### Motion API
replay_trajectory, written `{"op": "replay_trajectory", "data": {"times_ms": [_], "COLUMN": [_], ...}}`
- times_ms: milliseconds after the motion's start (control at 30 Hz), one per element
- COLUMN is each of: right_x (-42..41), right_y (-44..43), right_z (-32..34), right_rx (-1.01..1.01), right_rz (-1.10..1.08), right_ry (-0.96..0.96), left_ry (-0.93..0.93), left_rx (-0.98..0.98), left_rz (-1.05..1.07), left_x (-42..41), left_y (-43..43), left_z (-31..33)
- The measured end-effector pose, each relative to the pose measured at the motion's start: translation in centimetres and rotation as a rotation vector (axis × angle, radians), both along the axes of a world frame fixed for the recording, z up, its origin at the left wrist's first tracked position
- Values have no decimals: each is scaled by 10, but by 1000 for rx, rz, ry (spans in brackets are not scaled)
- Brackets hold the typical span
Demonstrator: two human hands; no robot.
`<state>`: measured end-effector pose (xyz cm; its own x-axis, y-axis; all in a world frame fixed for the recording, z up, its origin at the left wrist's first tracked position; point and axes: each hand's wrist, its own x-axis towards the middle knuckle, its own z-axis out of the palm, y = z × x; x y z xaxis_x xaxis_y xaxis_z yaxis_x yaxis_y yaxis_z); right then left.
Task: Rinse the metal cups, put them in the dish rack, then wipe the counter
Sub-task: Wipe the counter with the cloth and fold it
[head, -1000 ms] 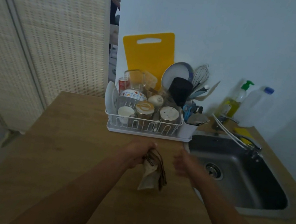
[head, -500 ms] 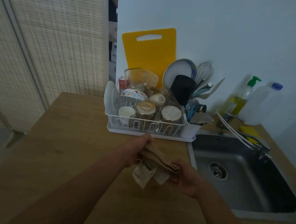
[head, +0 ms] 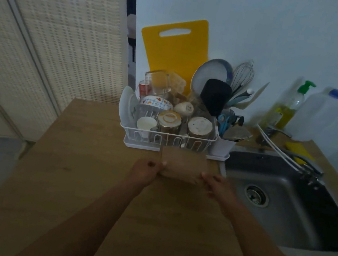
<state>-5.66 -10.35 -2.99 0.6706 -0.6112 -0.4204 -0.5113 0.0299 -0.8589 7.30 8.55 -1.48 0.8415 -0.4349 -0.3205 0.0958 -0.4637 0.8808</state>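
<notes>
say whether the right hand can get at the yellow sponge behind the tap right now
Probably not directly: the right hand pinches the brown cloth, and the tap crosses in front of the yellow sponge.

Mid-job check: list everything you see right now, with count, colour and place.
counter: one, wood-brown, across the foreground
sink: one, grey steel, set into counter's right
dish rack: one, white, on counter left of sink
metal cups: two, shiny, upturned in rack's front row
cutting board: one, yellow, leaning on wall behind rack
pump bottle: one, green top, behind sink
clear bottle: one, blue cap, right of pump bottle
cloth: one, brown, held before the rack
left hand: one, pinches cloth's left edge
right hand: one, pinches cloth's right edge
</notes>
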Motion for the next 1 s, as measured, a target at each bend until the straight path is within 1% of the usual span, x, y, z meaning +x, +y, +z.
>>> {"op": "replay_trajectory", "data": {"times_ms": [67, 100, 167, 233, 367, 467, 533, 633, 733, 800, 867, 1000], "right_x": [-22, -31, -37, -33, -18, -14, -15, -20, -26, -28, -32, -40], "right_y": [17, 24, 31, 29, 32, 41, 44, 45, 43, 41, 42, 46], "right_z": [-25, -37, -50, -52, -47, -49, -51, -48, -46, -48, -46, -44], "right_rx": [72, 73, -7, -68, -137, -150, -95, 116, 268, 272, 259, 447], "right_rz": [-9, 1, 13, 6, 41, 95, 81, -26, -136, -172, -201, -292], "right_ry": [164, 224, 263, 282, 366, 473, 498, 408, 305, 236, 173, 46], "left_ry": [25, 43, 7, -55, -83, -95, 9, 185, 238, 283, 349, 520], "left_rx": [179, 285, 427, 502, 574, 643, 614, 528, 440, 281, 158, -101], "left_rz": [-103, -145, -152, -142, -129, -231, -240, -205, -147, -56, 23, 137], "left_x": [-13, -22, -33, -40, -45, -51, -53, -51, -48, -44, -48, -59], "left_y": [14, 18, 22, 18, 8, 7, 9, 12, 10, 5, 1, -7], "left_z": [-39, -55, -70, -64, -55, -56, -58, -58, -65, -83, -78, -62]}}
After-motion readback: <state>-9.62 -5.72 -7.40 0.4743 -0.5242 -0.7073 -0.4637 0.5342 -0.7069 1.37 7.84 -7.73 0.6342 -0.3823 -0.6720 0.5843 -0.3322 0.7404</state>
